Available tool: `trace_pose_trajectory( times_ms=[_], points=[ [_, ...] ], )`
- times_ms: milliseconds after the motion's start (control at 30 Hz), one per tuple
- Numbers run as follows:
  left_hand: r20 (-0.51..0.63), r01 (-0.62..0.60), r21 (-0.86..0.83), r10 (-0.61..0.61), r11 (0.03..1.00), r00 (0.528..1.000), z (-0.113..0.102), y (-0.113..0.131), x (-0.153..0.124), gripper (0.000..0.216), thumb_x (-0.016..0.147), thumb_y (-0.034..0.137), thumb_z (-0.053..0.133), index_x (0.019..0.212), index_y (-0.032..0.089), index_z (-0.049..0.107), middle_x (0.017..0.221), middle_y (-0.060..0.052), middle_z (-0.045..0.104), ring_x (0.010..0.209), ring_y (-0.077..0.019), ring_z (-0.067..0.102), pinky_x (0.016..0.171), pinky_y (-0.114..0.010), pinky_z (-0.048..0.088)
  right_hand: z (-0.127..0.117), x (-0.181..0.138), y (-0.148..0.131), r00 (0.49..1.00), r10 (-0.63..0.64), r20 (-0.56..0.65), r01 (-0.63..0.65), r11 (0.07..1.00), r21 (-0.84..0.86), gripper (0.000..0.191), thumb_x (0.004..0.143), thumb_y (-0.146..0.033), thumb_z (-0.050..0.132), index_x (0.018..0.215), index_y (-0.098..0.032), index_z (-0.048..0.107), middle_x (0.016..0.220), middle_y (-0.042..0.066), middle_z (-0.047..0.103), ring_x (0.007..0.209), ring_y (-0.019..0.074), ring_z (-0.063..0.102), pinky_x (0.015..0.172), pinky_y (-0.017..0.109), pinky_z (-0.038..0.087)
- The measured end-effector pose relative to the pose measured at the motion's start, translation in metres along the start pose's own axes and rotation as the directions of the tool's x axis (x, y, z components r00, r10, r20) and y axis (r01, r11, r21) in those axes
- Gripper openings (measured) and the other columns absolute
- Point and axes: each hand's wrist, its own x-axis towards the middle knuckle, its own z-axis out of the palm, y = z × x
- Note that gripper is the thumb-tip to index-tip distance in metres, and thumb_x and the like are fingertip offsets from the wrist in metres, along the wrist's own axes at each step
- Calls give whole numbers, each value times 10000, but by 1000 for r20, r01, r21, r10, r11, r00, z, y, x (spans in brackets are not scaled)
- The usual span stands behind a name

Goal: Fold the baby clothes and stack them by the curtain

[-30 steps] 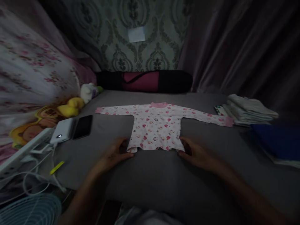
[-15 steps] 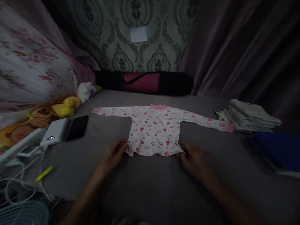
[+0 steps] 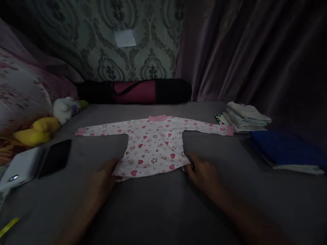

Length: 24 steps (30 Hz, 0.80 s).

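A small white long-sleeved shirt (image 3: 155, 146) with pink hearts, a pink collar and pink cuffs lies spread flat, sleeves stretched to both sides. My left hand (image 3: 106, 177) is closed at the shirt's lower left hem corner; motion blurs it somewhat, and its fingertips are partly covered by the fabric. At the lower right hem corner, my right hand (image 3: 200, 170) pinches the cloth between thumb and fingers. The hem between the hands is pulled fairly straight, lower on the left.
Folded pale cloths (image 3: 247, 115) and a folded blue cloth (image 3: 286, 149) are stacked at right. On the left are a black phone (image 3: 55, 158), a white power bank (image 3: 20, 168), a yellow strip (image 3: 9, 227) and plush toys (image 3: 38, 131). A black-and-maroon long bag (image 3: 135, 92) lies along the wall.
The view has turned right, so everything appears shifted left. My left hand has drawn the hem's left corner outward and toward me, and the wavy hem has straightened.
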Motion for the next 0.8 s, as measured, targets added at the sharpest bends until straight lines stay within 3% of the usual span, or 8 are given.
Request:
trace_pose_trajectory(
  times_ms=[167, 367, 567, 800],
  points=[
    [-44, -16, 84, 19, 996, 999, -24, -15, 5, 496, 734, 260, 439, 1210, 207, 569, 1160, -84, 651, 980, -271, 649, 763, -305, 501, -3, -3, -1, 998, -14, -57, 10, 998, -66, 431, 867, -212, 465, 1298, -228, 454, 1258, 86, 544, 933, 204, 619, 624, 261, 385],
    [78, -27, 3, 26, 1000, 997, -20, -26, 8, 602, 765, 254, 398, 1364, 213, 430, 1122, -59, 684, 962, -257, 662, 757, -290, 503, -3, -8, -6, 992, -115, 44, 118, 988, -102, 409, 875, -155, 419, 1273, -241, 455, 1179, 81, 517, 822, 166, 597, 585, 248, 361],
    [77, -75, 46, 72, 996, 994, -15, -40, 11, 627, 713, 252, 429, 1337, 252, 483, 1221, -32, 651, 1026, -273, 651, 800, -295, 519, -4, -8, -5, 969, -218, 116, 227, 971, -71, 334, 897, -77, 337, 1104, -223, 554, 1114, 77, 505, 786, 143, 568, 600, 237, 347],
    [56, -202, 23, 200, 979, 978, -18, -37, 12, 601, 703, 250, 465, 1301, 249, 523, 1317, -31, 584, 1155, -261, 581, 952, -317, 473, -9, -11, -8, 991, -98, 86, 102, 993, -52, 271, 877, -139, 418, 1110, -187, 547, 1128, 100, 523, 789, 158, 586, 609, 247, 362]
  ],
)
